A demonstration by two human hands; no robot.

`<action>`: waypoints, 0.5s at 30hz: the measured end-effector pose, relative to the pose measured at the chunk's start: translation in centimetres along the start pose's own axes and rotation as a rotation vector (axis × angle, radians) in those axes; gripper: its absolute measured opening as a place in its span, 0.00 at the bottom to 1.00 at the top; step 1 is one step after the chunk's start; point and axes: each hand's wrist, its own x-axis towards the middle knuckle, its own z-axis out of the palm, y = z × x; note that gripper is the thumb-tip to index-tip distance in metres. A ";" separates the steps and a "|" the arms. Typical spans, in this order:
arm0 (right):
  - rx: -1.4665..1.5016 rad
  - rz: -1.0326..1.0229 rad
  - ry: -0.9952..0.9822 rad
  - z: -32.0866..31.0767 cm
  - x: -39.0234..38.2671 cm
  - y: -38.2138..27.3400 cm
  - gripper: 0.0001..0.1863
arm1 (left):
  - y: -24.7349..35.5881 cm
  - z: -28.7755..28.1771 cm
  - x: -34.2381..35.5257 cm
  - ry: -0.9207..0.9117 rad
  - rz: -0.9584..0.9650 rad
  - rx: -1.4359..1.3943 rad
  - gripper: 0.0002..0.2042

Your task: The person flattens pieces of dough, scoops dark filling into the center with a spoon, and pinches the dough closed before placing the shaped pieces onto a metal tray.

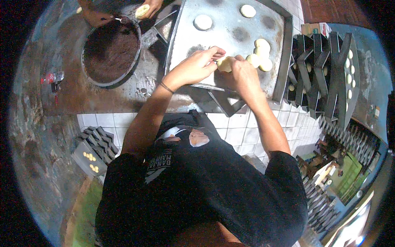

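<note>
A metal baking tray [181, 37] lies on the work surface before me. At its lower middle both my hands are at one pale dough piece [224, 64]: my left hand [197, 66] has curled fingers and thumb at its left side, and my right hand [242, 76] pinches its right side, hiding part of it. Just right of them a cluster of pale dough rounds [263, 51] rests on the tray, touching one another. Two single flattened rounds, one left [203, 22] and one right [247, 11], sit toward the far side among dark patches.
A round pan of dark crumbly stuff [109, 53] stands at left; beyond it another person's hands [146, 10] hold a pale piece. Stacked trays with dough balls [321, 78] fill the right. More stacked trays [94, 152] sit low at left. A white tiled surface [226, 121] shows below the worktop.
</note>
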 end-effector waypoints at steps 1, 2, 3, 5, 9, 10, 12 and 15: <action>-0.002 0.010 0.052 0.8 -0.3 -0.6 0.11 | -0.1 0.2 0.2 -0.013 -0.010 0.049 0.23; -0.005 0.020 0.105 1.3 -0.6 -1.1 0.11 | -0.7 0.4 0.4 0.009 0.024 0.054 0.22; 0.035 0.057 0.094 1.6 -0.5 -1.3 0.12 | -1.5 0.5 0.7 0.031 0.058 0.059 0.21; 0.113 0.132 0.070 2.2 0.2 -1.2 0.14 | -2.7 0.4 1.2 0.058 0.065 0.046 0.20; 0.925 0.190 -0.272 -3.4 -0.3 0.0 0.17 | -1.0 0.1 0.3 0.172 -0.057 -0.055 0.21; 1.003 0.168 -0.154 -4.4 -0.9 -1.4 0.16 | 0.7 -0.3 -0.5 0.183 -0.054 -0.187 0.22; 1.153 0.125 0.080 -5.1 -1.5 -4.6 0.14 | 2.8 -0.7 -2.2 0.205 -0.054 -0.455 0.23; 1.061 0.143 0.253 -4.3 -0.8 -10.4 0.14 | 4.9 -1.3 -5.3 0.509 -0.018 -0.496 0.23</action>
